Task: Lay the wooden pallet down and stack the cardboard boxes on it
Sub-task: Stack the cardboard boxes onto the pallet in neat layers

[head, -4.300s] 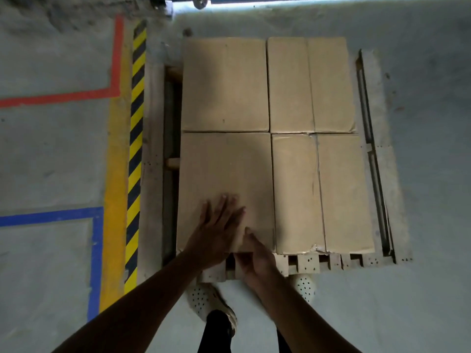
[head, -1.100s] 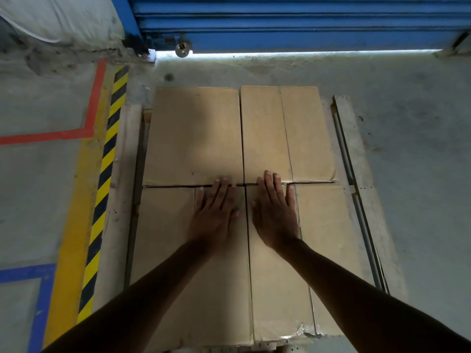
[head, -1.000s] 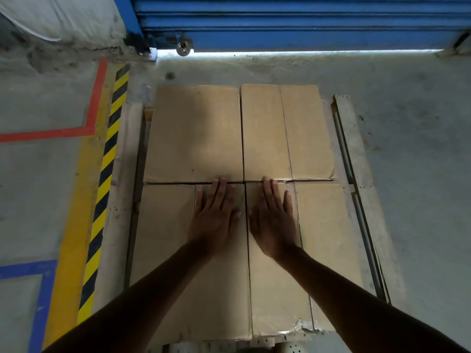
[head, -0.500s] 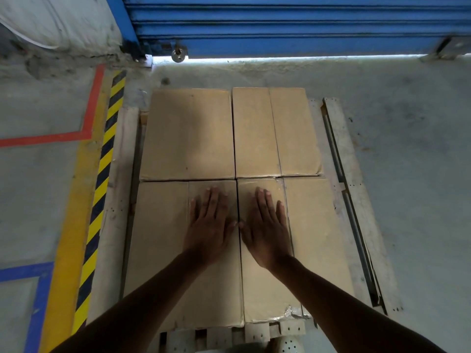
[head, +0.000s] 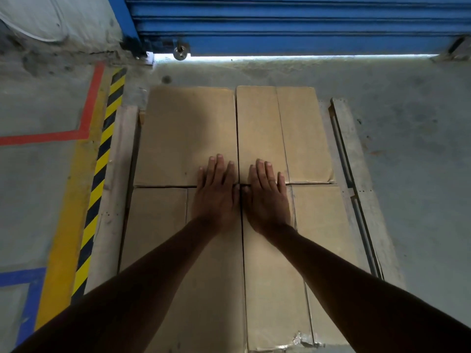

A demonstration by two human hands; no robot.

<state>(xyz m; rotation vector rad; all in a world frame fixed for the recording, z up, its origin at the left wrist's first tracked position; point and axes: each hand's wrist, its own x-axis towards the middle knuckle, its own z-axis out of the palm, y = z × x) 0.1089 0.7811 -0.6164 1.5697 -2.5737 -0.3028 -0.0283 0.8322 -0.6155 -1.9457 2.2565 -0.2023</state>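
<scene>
The wooden pallet [head: 354,159] lies flat on the concrete floor. Its boards show at the left and right sides. Brown cardboard boxes cover it in a two-by-two block: far left box [head: 188,133], far right box [head: 280,133], near left box [head: 158,230], near right box [head: 323,230]. My left hand [head: 216,197] lies palm down, fingers spread, across the seam between the near left and far left boxes. My right hand [head: 267,197] lies flat beside it, across the seam of the two right boxes. The thumbs nearly touch over the centre gap. Neither hand grips anything.
A blue roller shutter [head: 293,24] with a padlock [head: 180,52] closes the far side. Yellow-and-black hazard tape [head: 102,159] runs along the pallet's left, with red [head: 86,123] and blue floor lines [head: 20,276] beyond. Bare concrete floor [head: 413,154] lies to the right.
Both flat hands have slid forward from the near boxes onto the seam with the far boxes. The view has tipped closer over the stack. The boxes stay in place.
</scene>
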